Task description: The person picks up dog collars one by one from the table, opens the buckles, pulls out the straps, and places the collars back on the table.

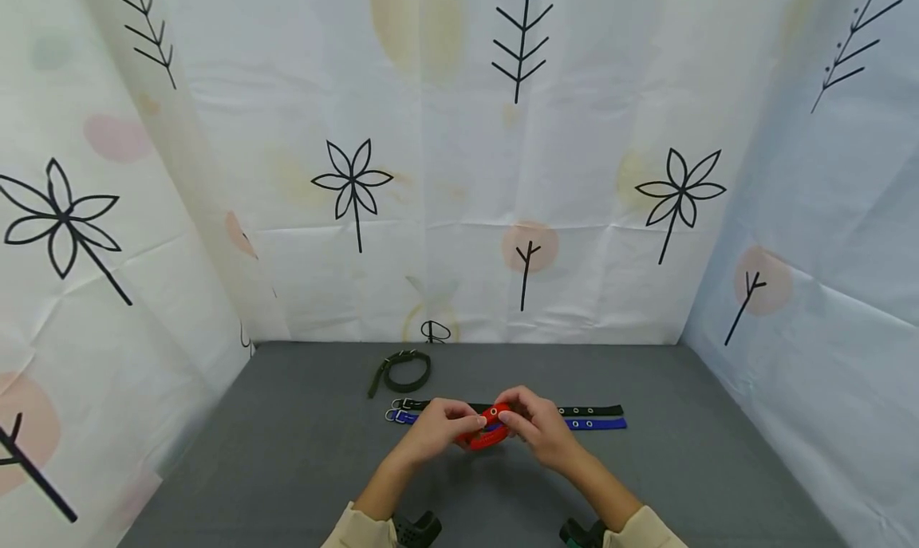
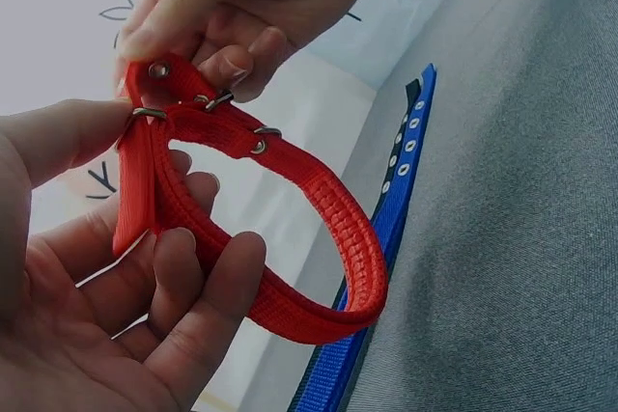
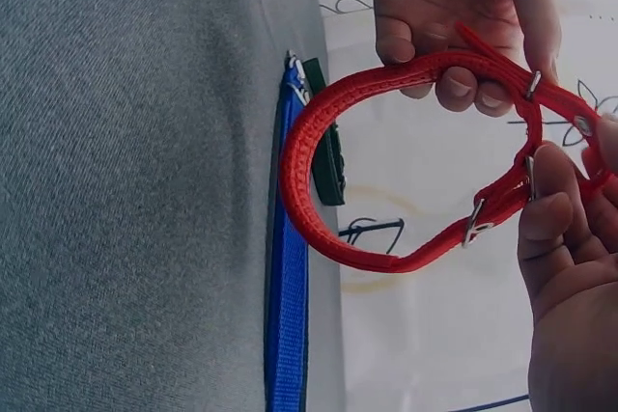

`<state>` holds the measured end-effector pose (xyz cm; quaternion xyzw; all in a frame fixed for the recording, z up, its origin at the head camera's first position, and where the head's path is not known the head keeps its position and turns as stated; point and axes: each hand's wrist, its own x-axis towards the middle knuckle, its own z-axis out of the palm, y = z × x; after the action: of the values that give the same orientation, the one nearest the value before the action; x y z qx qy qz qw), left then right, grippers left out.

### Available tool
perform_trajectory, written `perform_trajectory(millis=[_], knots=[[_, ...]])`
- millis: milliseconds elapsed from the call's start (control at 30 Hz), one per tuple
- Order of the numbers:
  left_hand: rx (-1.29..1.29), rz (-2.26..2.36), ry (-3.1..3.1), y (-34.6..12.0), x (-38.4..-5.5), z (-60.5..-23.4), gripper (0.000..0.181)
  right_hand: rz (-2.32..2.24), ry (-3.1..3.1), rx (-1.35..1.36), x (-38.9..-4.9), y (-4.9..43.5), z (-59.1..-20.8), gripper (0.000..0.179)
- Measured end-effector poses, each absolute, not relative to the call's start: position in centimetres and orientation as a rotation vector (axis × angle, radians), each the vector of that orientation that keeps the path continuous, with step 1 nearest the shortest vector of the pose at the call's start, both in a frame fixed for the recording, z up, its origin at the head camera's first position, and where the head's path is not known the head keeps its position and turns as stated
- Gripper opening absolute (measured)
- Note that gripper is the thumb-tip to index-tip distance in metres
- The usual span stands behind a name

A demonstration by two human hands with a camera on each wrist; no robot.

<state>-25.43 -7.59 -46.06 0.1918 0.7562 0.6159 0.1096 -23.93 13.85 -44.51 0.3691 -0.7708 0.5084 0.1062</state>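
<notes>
Both hands hold a red collar (image 2: 333,229) bent into a loop above the table. My left hand (image 1: 435,430) pinches the collar's strap end beside a metal buckle bar, its other fingers curled under the band. Opposite it, my right hand (image 1: 542,427) grips the strap near an eyelet (image 2: 158,70), thumb and fingertips close to the buckle. The strap passes through the metal buckle (image 3: 532,85), and a D-ring (image 3: 477,224) hangs on the band. Behind the hands lie a blue collar (image 1: 596,424) and a black collar (image 1: 592,411), straight and side by side.
A dark green collar (image 1: 408,387), coiled into a loop, lies farther back on the grey table (image 1: 301,452). Patterned white cloth (image 1: 459,277) rises behind the table and along both sides.
</notes>
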Motion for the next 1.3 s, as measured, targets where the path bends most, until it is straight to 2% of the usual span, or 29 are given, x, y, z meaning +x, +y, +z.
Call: perform_trajectory(millis=[133, 433, 733, 867, 1100, 1300], knots=[[0.537, 1.825, 2.212, -7.7, -25.7, -46.3, 0.025, 1.629, -2.206, 1.081, -23.5, 13.8, -44.0, 0.012], [0.499, 1.797, 2.293, -7.5, -25.4, -46.0, 0.026, 1.742, -2.135, 1.070, -24.8, 14.4, -46.4, 0.017], [0.532, 1.616, 2.543, -7.4, -25.1, -46.1, 0.023, 1.050, -2.313, 1.110, -24.4, 14.0, -45.4, 0.022], [0.538, 1.601, 2.552, -7.3, -24.9, -46.0, 0.023, 0.943, -2.262, 1.130, -24.3, 13.7, -45.4, 0.023], [0.557, 1.640, 2.520, -7.4, -25.0, -46.3, 0.026, 1.113, -2.246, 1.080, -24.4, 13.9, -45.5, 0.017], [0.554, 1.678, 2.476, -7.5, -25.2, -46.4, 0.029, 1.346, -2.172, 1.019, -24.7, 14.0, -45.7, 0.019]])
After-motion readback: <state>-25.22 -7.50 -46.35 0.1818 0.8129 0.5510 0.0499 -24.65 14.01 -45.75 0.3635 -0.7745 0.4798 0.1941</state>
